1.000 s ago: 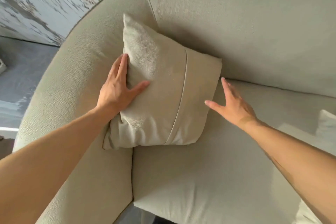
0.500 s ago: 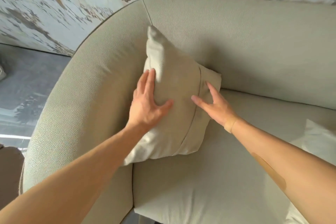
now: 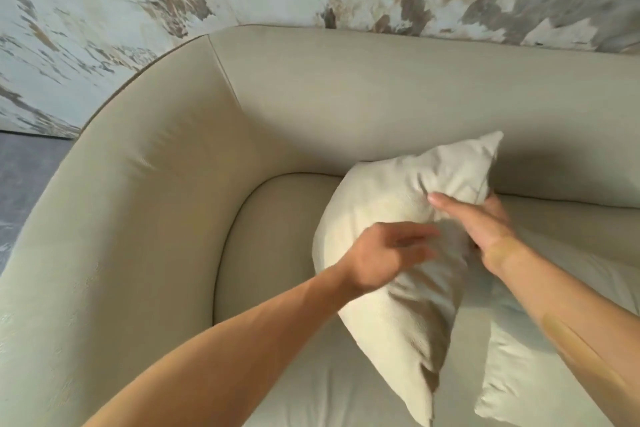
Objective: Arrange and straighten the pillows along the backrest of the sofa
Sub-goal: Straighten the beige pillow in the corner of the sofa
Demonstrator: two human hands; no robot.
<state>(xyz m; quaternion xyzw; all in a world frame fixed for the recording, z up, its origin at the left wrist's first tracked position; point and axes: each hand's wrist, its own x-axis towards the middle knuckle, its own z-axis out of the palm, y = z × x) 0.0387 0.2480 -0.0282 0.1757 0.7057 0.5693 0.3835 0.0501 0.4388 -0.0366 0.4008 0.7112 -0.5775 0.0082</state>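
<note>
Both hands [image 3: 478, 229] gripping plump beige pillow [image 3: 391, 218], smooth sofa [image 3: 381, 97]

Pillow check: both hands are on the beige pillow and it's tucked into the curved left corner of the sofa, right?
Not quite. The head view shows both the left hand and right hand on the beige pillow, but it's out over the seat cushion, right of the corner.

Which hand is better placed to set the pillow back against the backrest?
Right, probably. The right hand grips the pillow near its top corner beside the backrest; the left hand sits lower, blurred.
</note>
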